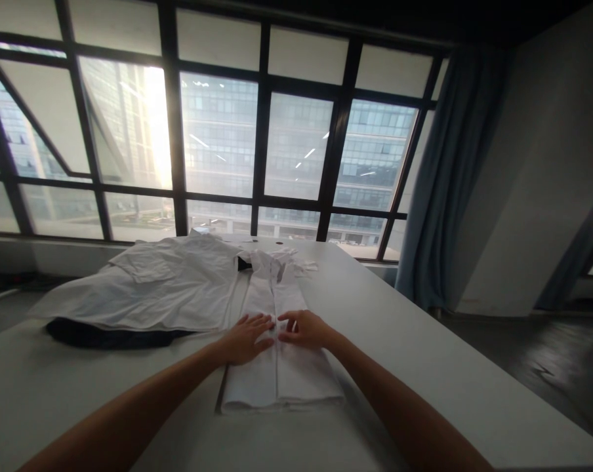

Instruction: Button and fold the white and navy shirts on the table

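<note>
Folded white shirt (281, 367) lies lengthwise on the white surface (424, 367), a long narrow strip running from the near edge toward the window (218, 131). Collar end points away from the camera; hem end sits nearest the person. The 2 side panels are turned inward and meet along a centre seam.

Left hand (245, 337) rests palm down on the left panel, about midway along the strip. Fingers (260, 322) are spread flat and extended, gripping nothing, tips touching the centre seam.

Right hand (304, 328) rests palm down on the right panel, directly opposite. Its fingers are likewise flat and slightly splayed, closed on nothing, tips at the seam. The tips of the 2 hands lie just beside each other; contact between them cannot be resolved.

The shirt extends past the fingers both ways: collar section beyond them, hem section between the hands and the near edge, under the forearms.

Just left of the strip: a pile of white garments (163, 288), loosely spread, lying over a dark garment (104, 334) that shows at its near edge. The pile touches or nearly touches the strip's left edge.

Blue curtain (449, 177) hangs at right of the window.
</note>
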`<act>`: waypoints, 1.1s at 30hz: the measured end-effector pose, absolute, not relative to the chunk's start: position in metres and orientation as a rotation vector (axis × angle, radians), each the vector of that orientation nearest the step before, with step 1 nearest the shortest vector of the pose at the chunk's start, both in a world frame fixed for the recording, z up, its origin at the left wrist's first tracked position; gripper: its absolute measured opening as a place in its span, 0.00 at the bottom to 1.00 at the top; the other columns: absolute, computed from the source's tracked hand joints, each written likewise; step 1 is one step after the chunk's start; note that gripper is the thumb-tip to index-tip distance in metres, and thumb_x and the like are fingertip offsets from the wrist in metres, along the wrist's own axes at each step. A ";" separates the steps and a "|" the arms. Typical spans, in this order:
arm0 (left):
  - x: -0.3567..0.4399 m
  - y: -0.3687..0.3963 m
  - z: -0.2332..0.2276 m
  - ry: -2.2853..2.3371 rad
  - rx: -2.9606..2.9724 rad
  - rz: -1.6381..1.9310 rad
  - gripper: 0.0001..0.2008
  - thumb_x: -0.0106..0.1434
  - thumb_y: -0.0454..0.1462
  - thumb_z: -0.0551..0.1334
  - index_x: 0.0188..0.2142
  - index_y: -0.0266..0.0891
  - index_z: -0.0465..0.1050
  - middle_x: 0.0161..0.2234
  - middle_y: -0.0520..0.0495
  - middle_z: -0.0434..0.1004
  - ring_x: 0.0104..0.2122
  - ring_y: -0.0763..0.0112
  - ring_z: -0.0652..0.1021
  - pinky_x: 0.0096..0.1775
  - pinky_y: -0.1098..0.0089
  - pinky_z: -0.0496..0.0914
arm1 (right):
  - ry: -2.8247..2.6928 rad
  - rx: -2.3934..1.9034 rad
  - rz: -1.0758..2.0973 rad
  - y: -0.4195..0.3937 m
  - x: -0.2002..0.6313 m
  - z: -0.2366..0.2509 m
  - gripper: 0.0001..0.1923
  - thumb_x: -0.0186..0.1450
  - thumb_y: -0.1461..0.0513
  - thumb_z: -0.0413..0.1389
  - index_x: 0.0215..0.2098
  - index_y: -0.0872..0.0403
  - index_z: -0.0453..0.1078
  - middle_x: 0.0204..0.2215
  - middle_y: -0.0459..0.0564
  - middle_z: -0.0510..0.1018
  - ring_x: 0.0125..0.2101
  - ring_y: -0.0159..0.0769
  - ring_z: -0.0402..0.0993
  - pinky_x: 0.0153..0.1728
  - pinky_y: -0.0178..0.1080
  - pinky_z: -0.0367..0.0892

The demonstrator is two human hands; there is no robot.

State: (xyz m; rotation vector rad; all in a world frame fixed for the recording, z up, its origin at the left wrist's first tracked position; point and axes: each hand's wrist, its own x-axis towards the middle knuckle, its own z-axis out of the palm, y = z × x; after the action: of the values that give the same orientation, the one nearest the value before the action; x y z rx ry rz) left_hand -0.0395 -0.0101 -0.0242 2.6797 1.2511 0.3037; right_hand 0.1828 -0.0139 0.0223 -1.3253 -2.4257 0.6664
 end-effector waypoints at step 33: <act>-0.057 0.059 0.011 1.288 2.727 0.653 0.19 0.67 0.44 0.51 0.49 0.38 0.73 0.50 0.40 0.75 0.51 0.59 0.73 0.54 0.61 0.66 | -2.464 -1.372 0.144 0.039 0.212 0.014 0.17 0.63 0.54 0.58 0.45 0.54 0.76 0.43 0.54 0.78 0.40 0.40 0.74 0.43 0.37 0.67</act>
State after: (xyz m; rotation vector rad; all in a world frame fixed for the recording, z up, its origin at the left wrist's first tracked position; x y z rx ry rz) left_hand -0.0569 0.0591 0.0109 2.7265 1.2881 0.6530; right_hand 0.2118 0.0392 0.0141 -1.3721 -2.4637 0.1444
